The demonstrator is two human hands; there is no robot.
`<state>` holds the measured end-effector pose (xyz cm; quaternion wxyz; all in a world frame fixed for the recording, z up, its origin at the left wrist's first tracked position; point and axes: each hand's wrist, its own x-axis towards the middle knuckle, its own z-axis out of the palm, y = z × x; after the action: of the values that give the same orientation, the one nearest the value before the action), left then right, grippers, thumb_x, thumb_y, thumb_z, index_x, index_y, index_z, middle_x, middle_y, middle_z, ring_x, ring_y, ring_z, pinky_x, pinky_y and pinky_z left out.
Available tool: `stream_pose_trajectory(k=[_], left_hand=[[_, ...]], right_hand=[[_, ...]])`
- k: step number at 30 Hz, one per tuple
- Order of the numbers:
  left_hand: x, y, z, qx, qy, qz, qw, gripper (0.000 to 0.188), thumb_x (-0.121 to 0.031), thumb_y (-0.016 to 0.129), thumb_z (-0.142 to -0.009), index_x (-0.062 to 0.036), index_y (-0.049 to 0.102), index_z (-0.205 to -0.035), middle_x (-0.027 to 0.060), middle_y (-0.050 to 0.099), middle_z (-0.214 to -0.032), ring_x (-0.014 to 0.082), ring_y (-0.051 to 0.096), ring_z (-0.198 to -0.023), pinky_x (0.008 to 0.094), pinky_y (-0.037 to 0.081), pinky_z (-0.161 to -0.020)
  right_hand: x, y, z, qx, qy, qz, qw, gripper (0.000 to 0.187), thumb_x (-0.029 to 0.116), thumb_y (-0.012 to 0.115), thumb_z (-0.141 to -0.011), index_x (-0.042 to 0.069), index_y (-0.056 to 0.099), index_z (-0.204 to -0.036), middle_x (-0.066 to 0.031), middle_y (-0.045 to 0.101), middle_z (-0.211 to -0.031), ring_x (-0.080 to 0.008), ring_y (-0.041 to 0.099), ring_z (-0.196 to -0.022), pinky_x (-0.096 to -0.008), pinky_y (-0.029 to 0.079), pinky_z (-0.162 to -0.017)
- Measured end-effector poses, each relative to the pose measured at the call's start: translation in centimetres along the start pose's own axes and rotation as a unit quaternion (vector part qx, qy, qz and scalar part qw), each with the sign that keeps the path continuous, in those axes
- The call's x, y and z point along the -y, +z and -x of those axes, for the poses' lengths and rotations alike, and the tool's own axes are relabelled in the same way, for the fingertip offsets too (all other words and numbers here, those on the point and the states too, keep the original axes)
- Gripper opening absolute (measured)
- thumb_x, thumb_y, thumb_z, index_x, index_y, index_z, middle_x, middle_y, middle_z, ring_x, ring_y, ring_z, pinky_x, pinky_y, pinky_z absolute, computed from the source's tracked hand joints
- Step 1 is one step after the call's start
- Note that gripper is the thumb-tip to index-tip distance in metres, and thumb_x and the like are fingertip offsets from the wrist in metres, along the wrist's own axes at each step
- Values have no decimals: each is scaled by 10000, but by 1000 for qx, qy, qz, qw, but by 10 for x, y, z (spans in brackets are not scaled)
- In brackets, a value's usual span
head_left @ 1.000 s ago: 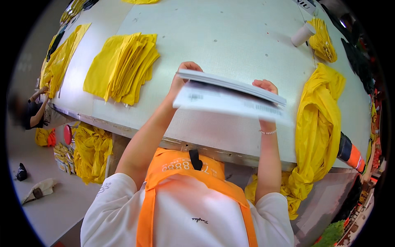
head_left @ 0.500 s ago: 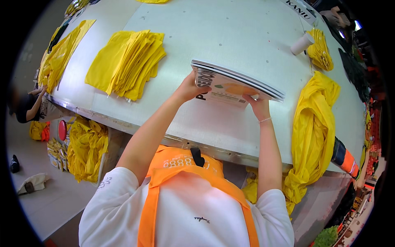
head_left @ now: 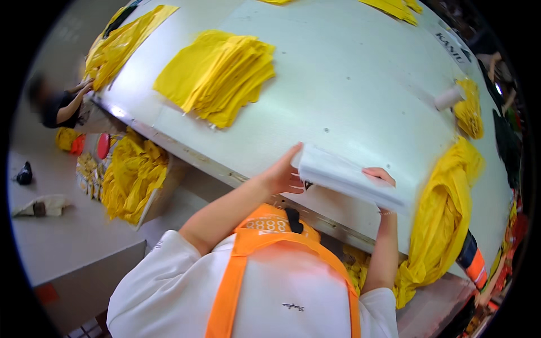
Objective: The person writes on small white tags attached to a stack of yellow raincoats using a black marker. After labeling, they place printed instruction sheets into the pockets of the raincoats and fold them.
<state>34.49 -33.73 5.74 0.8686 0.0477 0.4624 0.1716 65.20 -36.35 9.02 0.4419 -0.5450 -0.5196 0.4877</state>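
Observation:
A stack of flat printed packaging sheets or bags (head_left: 344,173), mostly white and blurred by motion, is held over the near edge of the table between my two hands. My left hand (head_left: 283,170) brackets the stack's left end, thumb up and fingers somewhat spread below. At the other end, my right hand (head_left: 383,180) grips it with the fingers over the upper side; part of that hand is hidden behind the stack. Bunched yellow fabric (head_left: 442,208) lies just right of my right hand and hangs over the table edge.
On the pale table (head_left: 315,84) rests a pile of folded yellow pieces (head_left: 225,76). Toward the right lie a white cylinder (head_left: 449,98) and a yellow bundle (head_left: 469,110). A bin of yellow fabric (head_left: 132,180) stands below the left edge. Another person (head_left: 65,107) works at far left.
The stack has come down and nearer to me; its printed face has tipped out of sight, leaving a white side showing. My view has shifted, so the table things sit differently.

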Motion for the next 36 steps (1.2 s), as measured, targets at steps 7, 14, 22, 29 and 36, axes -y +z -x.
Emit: stream_pose_trajectory(k=[7, 14, 22, 29, 36], left_hand=[[30, -7, 23, 99, 41, -26, 994, 667, -525, 392, -944, -25, 405, -1386, 148, 465, -1380, 253, 465, -1254, 376, 384, -1030], [17, 13, 19, 57, 44, 57, 996, 556, -403, 557, -880, -7, 503, -1266, 156, 532, -1282, 249, 565, -1108, 396, 472, -933], [-45, 89, 40, 50, 311, 36, 948, 510, -203, 634, -823, -34, 444, -1265, 153, 560, -1157, 246, 597, -1031, 386, 522, -849], [-39, 85, 6, 3, 444, 43, 895, 520, -66, 566, -857, -42, 351, -1331, 131, 534, -1190, 248, 553, -1102, 393, 502, -890], [-95, 97, -23, -8, 339, -135, 931, 652, -282, 599, -917, -81, 241, -1423, 97, 517, -1262, 218, 524, -1138, 401, 460, -914]], right_hand=[[7, 2, 7, 59, 53, -28, 996, 54, 11, 596, -797, -15, 639, -817, -78, 633, -889, -158, 597, -854, -268, 478, -785], [50, 18, 1, 124, -212, 243, 939, 52, 14, 592, -785, 25, 631, -817, -79, 661, -895, -230, 621, -953, -421, 361, -1042], [21, 24, 46, -19, -70, -630, 773, 751, 558, 445, -920, 51, 264, -1444, -125, 339, -1453, -290, 309, -1350, -430, 280, -1108], [15, 92, 46, -210, 176, -442, 854, 648, 257, 607, -908, 11, 295, -1420, -114, 433, -1390, -282, 428, -1255, -405, 344, -1061], [-11, 28, -29, -227, 53, -324, 917, 560, 72, 634, -858, -50, 389, -1347, -119, 486, -1312, -231, 490, -1174, -345, 402, -997]])
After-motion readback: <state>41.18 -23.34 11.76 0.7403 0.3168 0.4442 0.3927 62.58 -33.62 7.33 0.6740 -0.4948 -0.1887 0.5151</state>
